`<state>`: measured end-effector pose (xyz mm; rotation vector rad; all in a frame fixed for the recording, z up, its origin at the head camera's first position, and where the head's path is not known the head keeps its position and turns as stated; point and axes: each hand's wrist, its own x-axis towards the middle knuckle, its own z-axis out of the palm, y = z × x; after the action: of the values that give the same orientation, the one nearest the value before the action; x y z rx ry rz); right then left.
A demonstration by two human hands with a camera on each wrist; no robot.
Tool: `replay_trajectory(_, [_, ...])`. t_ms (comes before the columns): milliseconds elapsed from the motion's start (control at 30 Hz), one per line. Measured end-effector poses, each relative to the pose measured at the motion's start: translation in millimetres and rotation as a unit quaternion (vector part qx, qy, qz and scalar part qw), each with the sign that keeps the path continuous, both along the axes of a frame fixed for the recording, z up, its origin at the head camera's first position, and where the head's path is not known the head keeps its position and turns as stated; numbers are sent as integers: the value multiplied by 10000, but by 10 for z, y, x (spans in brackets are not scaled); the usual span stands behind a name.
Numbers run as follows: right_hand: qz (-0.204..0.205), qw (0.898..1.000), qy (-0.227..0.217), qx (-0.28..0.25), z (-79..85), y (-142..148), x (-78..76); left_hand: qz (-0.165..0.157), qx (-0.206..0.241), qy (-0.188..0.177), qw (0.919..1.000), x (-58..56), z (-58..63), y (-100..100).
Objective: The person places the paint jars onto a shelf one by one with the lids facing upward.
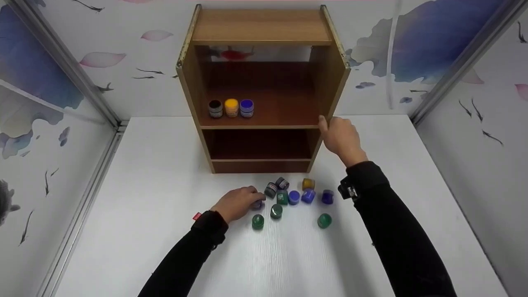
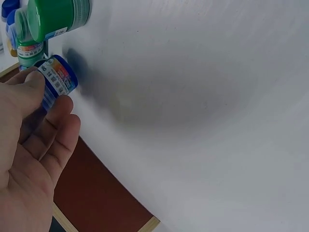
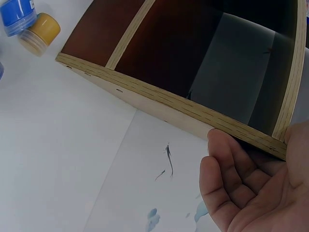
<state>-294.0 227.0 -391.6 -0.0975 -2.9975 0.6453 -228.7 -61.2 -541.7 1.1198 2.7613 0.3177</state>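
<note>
While in the left hand (image 1: 237, 203), blue jar (image 2: 58, 79) aslant, one end outward.

A white table (image 1: 107, 247) takes up the lower middle of the head view. Behind the table rises a printed white back wall (image 1: 150, 97), with pink petals (image 1: 102, 59) beyond its left rear corner and a large blue-violet blot (image 1: 437, 39) beyond its right one. Left of the table, a metal rail (image 1: 81, 214) runs along the foot of the left wall (image 1: 62, 173); a dark grey shape (image 1: 5, 202) there, cut by the picture's edge, may be a fish. Right of the table, the right wall (image 1: 462, 156) bears thin dark streaks (image 1: 476, 111).
</note>
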Motion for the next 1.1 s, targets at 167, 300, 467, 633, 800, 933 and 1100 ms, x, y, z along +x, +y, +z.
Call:
replay_trajectory(167, [25, 9999, 119, 56, -3, -6, 1, 105, -16, -129, 9999, 2, 19, 11])
replay_trajectory(300, [21, 9999, 149, 60, 3, -8, -2, 104, -19, -50, 9999, -6, 28, 17])
replay_trajectory(467, [29, 9999, 133, 48, 15, -6, 6, 58, 42, -78, 9999, -13, 34, 20])
replay_trajectory(633, [1, 10000, 28, 54, 9, -3, 13, 51, 64, -78, 9999, -11, 45, 20])
replay_trajectory(800, [-4, 10000, 11, 35, 1, -6, 7, 40, 148, 33, 9999, -30, 62, 11])
replay_trajectory(933, [-13, 10000, 23, 10, -8, -9, -2, -2, 166, 108, 9998, -57, 87, 5])
replay_trajectory(1100, [-32, 10000, 39, -3, -5, -3, -4, -39, 114, 185, 9998, -86, 125, 1])
